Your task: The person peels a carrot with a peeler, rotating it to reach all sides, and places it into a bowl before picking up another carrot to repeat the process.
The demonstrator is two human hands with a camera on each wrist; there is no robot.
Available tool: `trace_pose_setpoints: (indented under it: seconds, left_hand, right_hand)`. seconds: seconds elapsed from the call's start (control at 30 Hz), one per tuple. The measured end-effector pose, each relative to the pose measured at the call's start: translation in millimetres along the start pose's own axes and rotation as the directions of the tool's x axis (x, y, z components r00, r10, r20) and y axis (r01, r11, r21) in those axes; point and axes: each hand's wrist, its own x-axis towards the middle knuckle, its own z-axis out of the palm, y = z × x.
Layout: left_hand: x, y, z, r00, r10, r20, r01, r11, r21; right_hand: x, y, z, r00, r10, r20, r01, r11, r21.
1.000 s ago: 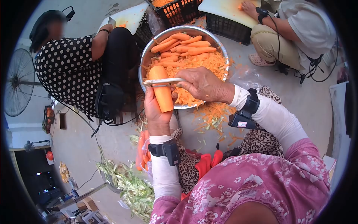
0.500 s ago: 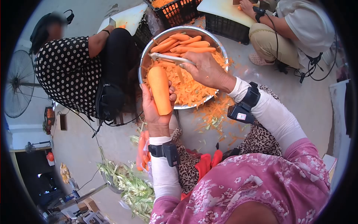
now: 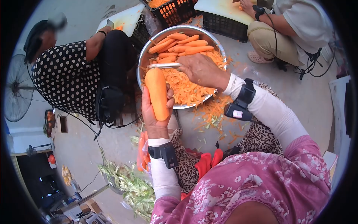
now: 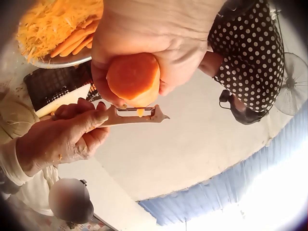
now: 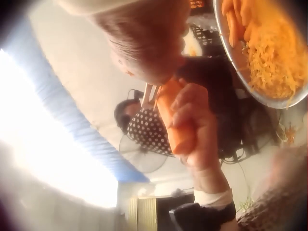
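Observation:
My left hand [image 3: 156, 118] grips a thick peeled carrot [image 3: 157, 93] upright over the near left rim of a metal basin [image 3: 140, 56]. My right hand [image 3: 204, 71] holds a peeler [image 3: 164, 65] by its handle, its head by the carrot's far end. In the left wrist view the carrot's cut end [image 4: 134, 77] faces the camera, and the peeler [image 4: 139, 115] has an orange scrap in its blade slot. The right wrist view shows the left hand's fingers curled round the carrot [image 5: 175, 120]. Whole carrots [image 3: 194, 43] and orange peelings [image 3: 182, 84] fill the basin.
A person in a dotted top [image 3: 67, 74] sits at the left, another in a white shirt [image 3: 304, 22] at the right. Black crates [image 3: 223, 28] with cutting boards [image 3: 220, 9] stand beyond the basin. Peelings [image 3: 214, 112] and green husks [image 3: 136, 190] lie on the floor.
The peeler moved off the carrot and up to the right, then came back left to the carrot's far end. The left hand and carrot have shifted slightly toward the body.

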Motion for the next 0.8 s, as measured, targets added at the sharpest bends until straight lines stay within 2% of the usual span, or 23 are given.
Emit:
trace_pose_setpoints:
  seconds: [0.03,0.07,0.13,0.17,0.2,0.27,0.3,0.37,0.4,0.47,0.5,0.63,0.67,0.73,0.8]
  left_hand:
    - [-1.2,-2.2,4.8,0.999,0.007,0.050,-0.009,0.999,0.033]
    - [0.3,-0.8,5.2,0.998,-0.008,0.054,0.006,0.999,0.042]
    - [3.4,-4.6,1.9,0.997,0.055,-0.056,-0.053,0.998,0.034]
    - [4.0,-3.6,-1.4,0.995,0.072,-0.073,-0.067,0.996,0.065]
    - [4.0,-3.5,-3.4,0.994,0.080,-0.077,-0.075,0.995,0.064]
    - [3.4,0.0,-5.4,0.985,0.105,-0.138,-0.087,0.988,0.127]
    - [2.5,0.7,-5.6,0.984,0.104,-0.142,-0.085,0.988,0.131]
    - [3.7,0.7,-5.0,0.979,0.128,-0.162,-0.107,0.985,0.134]
    - [4.1,0.6,-5.6,0.978,0.130,-0.162,-0.109,0.985,0.133]
    - [4.7,0.7,-7.3,0.954,0.182,-0.238,-0.139,0.973,0.186]
    - [4.6,1.0,-7.2,0.954,0.182,-0.240,-0.139,0.973,0.186]
    - [7.9,1.7,-10.6,0.984,0.103,-0.143,-0.090,0.991,0.097]
    - [8.9,2.8,-12.8,0.992,0.084,-0.097,-0.076,0.993,0.086]
    - [8.7,3.6,-10.3,0.988,0.106,-0.116,-0.093,0.990,0.107]
    - [4.7,0.1,-2.3,0.999,0.040,-0.036,-0.038,0.997,0.071]
  right_hand:
    - [2.6,7.4,-1.0,0.993,0.089,0.072,-0.082,0.993,-0.089]
    - [0.3,10.2,2.4,0.994,0.098,0.057,-0.093,0.992,-0.090]
    - [3.9,2.2,-4.0,0.979,0.201,-0.028,-0.201,0.979,-0.024]
    - [4.6,-1.7,-7.6,0.975,0.215,-0.050,-0.211,0.974,0.077]
    - [5.6,-7.8,-9.2,0.977,0.210,-0.043,-0.207,0.975,0.080]
    - [3.3,-18.6,-7.7,0.980,0.130,-0.148,-0.094,0.970,0.225]
    - [-0.3,-25.2,-6.6,0.980,0.133,-0.149,-0.097,0.968,0.231]
    - [-7.3,-37.0,-5.3,0.997,0.074,0.021,-0.077,0.979,0.187]
    - [-11.0,-40.1,-3.4,0.997,0.073,0.023,-0.076,0.980,0.186]
    - [-17.4,-40.8,2.9,0.996,-0.083,0.035,0.076,0.982,0.172]
    - [-16.9,-40.8,4.4,0.994,-0.110,0.025,0.105,0.981,0.166]
    - [-14.5,-37.4,0.5,0.994,-0.086,0.069,0.077,0.990,0.116]
    - [-12.0,-33.5,3.0,0.997,-0.070,0.037,0.065,0.989,0.133]
    - [-5.6,-21.1,3.3,0.998,-0.060,0.000,0.059,0.987,0.148]
    - [2.1,-0.4,1.3,0.988,0.146,0.056,-0.139,0.984,-0.112]
